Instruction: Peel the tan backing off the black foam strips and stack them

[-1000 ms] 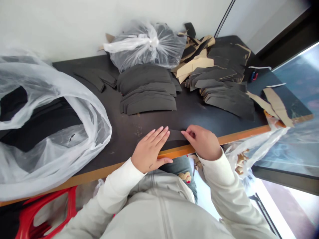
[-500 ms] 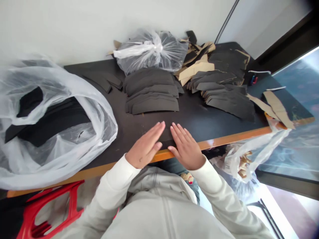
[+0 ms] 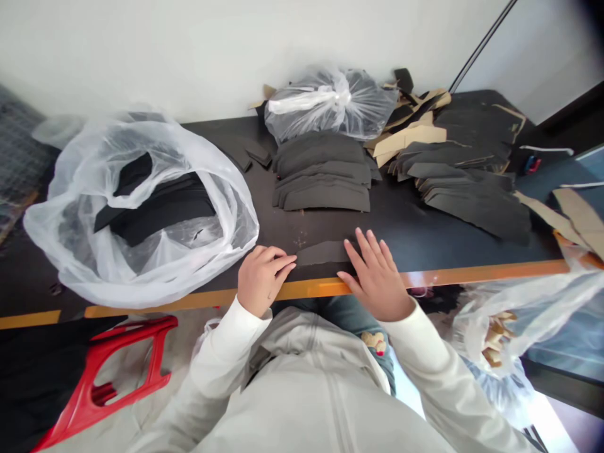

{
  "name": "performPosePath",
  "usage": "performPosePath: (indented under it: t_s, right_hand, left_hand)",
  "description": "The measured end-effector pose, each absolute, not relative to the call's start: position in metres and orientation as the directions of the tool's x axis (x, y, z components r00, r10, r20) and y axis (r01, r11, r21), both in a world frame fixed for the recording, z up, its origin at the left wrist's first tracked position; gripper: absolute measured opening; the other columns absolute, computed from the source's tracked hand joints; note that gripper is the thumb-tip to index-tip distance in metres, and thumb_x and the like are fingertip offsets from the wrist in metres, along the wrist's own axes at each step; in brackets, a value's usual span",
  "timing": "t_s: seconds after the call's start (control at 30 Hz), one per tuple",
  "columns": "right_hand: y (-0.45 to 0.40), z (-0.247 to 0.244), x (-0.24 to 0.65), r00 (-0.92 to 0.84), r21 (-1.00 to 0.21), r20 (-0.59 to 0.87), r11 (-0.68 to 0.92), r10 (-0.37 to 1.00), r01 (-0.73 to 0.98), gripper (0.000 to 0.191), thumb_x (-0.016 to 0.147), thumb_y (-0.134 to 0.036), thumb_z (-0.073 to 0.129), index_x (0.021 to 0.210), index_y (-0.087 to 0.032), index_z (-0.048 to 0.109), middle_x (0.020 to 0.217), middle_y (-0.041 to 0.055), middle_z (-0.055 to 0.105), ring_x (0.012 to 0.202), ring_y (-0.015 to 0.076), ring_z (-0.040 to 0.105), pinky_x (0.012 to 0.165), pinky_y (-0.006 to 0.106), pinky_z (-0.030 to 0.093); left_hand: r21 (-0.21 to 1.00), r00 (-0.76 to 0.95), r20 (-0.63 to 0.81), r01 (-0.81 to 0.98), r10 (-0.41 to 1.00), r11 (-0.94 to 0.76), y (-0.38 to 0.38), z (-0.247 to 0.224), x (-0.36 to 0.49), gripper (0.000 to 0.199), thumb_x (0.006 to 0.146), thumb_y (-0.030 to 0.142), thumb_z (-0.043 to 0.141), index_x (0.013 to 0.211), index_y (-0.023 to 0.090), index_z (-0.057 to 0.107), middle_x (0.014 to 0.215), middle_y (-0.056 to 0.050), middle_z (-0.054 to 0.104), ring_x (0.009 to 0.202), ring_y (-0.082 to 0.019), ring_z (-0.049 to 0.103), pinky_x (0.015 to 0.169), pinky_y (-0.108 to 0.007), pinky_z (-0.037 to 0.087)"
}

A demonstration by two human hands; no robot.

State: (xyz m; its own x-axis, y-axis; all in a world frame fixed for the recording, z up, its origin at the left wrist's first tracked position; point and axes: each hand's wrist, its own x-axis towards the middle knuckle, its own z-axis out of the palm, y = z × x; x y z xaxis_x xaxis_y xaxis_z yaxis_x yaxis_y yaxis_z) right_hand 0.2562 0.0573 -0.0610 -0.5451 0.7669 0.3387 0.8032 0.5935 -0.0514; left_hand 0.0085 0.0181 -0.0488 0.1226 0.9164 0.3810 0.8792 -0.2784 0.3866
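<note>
Black foam strip: one, lying flat on the dark table near its front edge.
Left hand: curling, fingertips touching the strip's left end, not gripping.
Right hand: splaying flat just beside the strip, holding nothing.
Clear plastic bags: three, showing in view.

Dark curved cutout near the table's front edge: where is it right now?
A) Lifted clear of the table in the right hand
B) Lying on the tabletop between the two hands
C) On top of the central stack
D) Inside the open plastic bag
B. The dark curved cutout lies flat on the black tabletop, between the left hand and the right hand.
</note>
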Motion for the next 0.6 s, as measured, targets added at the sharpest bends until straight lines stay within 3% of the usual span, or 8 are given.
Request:
performPosePath:
  t_s: [0.1, 0.17, 0.23, 0.33, 0.47, 0.6]
  right_hand:
    - [0.055, -0.048, 0.229, -0.526, -0.184, 0.453, 0.653, 0.720, 0.735, 0.028, 0.093, -0.029, 0.053, 0.114, -0.016, 0.067, 0.120, 0.0127, 0.065, 0.113, 0.0259, 0.057, 0.099, 0.040, 0.045]
    - [0.056, -0.043, 0.208, -0.578, -0.232, 0.476, 0.729, 0.663, 0.644, 0.018, 0.093, -0.022, 0.054, 0.098, -0.020, 0.071, 0.097, 0.0056, 0.071, 0.091, 0.0178, 0.061, 0.084, 0.029, 0.049]
    - [0.060, -0.042, 0.193, -0.663, -0.191, 0.445, 0.787, 0.602, 0.587, 0.018, 0.093, -0.020, 0.053, 0.089, -0.021, 0.071, 0.085, 0.0025, 0.071, 0.080, 0.0152, 0.060, 0.071, 0.026, 0.046]
    - [0.067, -0.043, 0.182, -0.768, -0.096, 0.317, 0.824, 0.557, 0.558, 0.017, 0.093, -0.020, 0.054, 0.086, -0.021, 0.070, 0.080, 0.0014, 0.069, 0.075, 0.0153, 0.057, 0.061, 0.028, 0.040]
    - [0.074, -0.036, 0.184, -0.844, -0.059, 0.113, 0.851, 0.525, 0.521, 0.019, 0.090, -0.012, 0.054, 0.099, -0.020, 0.068, 0.086, 0.0024, 0.068, 0.078, 0.0160, 0.058, 0.058, 0.029, 0.036]
    - [0.066, -0.031, 0.179, -0.858, 0.026, 0.075, 0.859, 0.508, 0.511, 0.020, 0.091, -0.009, 0.048, 0.093, -0.016, 0.067, 0.081, 0.0049, 0.065, 0.073, 0.0161, 0.057, 0.055, 0.029, 0.034]
  left_hand:
    - [0.378, 0.121, 0.400, 0.881, 0.908, -0.284, 0.016, -0.053, 0.008, 0.017, 0.091, 0.029, 0.061, 0.098, 0.024, 0.076, 0.088, -0.003, 0.070, 0.080, -0.018, 0.054, 0.074, -0.030, 0.047]
    - [0.390, 0.124, 0.391, 0.875, 0.912, -0.286, 0.016, -0.055, 0.006, 0.019, 0.091, 0.031, 0.061, 0.100, 0.024, 0.076, 0.090, -0.003, 0.070, 0.082, -0.018, 0.054, 0.075, -0.031, 0.047]
    - [0.411, 0.124, 0.375, 0.866, 0.919, -0.285, 0.017, -0.056, 0.004, 0.019, 0.090, 0.032, 0.062, 0.101, 0.025, 0.076, 0.090, -0.003, 0.070, 0.082, -0.018, 0.053, 0.075, -0.031, 0.046]
    - [0.439, 0.125, 0.356, 0.852, 0.926, -0.284, 0.019, -0.058, 0.001, 0.018, 0.089, 0.031, 0.063, 0.099, 0.025, 0.076, 0.090, -0.002, 0.070, 0.080, -0.018, 0.052, 0.073, -0.031, 0.046]
    - [0.490, 0.111, 0.330, 0.829, 0.938, -0.271, 0.021, -0.059, -0.002, 0.018, 0.087, 0.032, 0.065, 0.100, 0.025, 0.076, 0.089, -0.001, 0.070, 0.080, -0.018, 0.052, 0.072, -0.032, 0.045]
    - [0.533, 0.127, 0.286, 0.803, 0.950, -0.268, 0.023, -0.058, -0.004, 0.019, 0.088, 0.033, 0.064, 0.101, 0.025, 0.076, 0.089, -0.002, 0.070, 0.081, -0.018, 0.053, 0.072, -0.032, 0.046]
